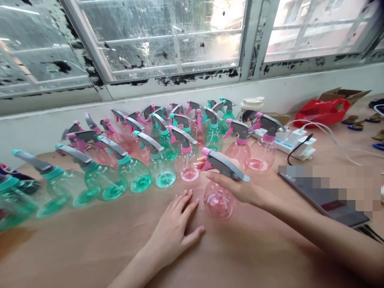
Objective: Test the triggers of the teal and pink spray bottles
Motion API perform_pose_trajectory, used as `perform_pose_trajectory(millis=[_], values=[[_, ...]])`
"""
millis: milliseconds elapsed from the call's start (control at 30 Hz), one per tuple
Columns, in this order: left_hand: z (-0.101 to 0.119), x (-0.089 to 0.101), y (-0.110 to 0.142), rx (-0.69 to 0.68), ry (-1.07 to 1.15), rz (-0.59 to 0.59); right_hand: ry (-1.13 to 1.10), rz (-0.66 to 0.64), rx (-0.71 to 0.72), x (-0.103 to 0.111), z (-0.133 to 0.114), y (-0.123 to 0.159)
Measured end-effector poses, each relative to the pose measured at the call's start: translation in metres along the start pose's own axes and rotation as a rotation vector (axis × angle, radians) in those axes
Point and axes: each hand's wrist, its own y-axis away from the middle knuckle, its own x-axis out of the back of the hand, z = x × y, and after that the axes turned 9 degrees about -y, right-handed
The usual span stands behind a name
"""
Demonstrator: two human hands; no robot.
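Note:
My right hand [232,176] is wrapped round the neck of a pink spray bottle [220,202], below its grey and pink trigger head. The bottle is tilted, its base toward me, close to the table. Flat on the brown table [126,240] lies my left hand [177,222], fingers spread, holding nothing. Just beyond its fingertips stands another pink spray bottle [189,170], with a green spray bottle [162,174] to its left. Two more pink bottles, one being a pink spray bottle [262,154], stand behind my right hand.
Several green and pink spray bottles fill the back left, including a green bottle [139,176]. At the right are a white power strip [295,146] with cables, a dark flat device [324,200], a red plastic bag [321,114] and a lidded paper cup [252,106]. Windows line the wall.

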Motion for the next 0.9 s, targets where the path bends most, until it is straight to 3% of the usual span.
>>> perform_pose_trajectory(millis=[633, 900], values=[[0.002, 0.001, 0.0, 0.011, 0.013, -0.02, -0.135, -0.08, -0.06, -0.01, -0.022, 0.01], [0.001, -0.001, 0.001, 0.011, 0.026, -0.011, 0.015, -0.071, 0.012, -0.009, -0.026, 0.009]])
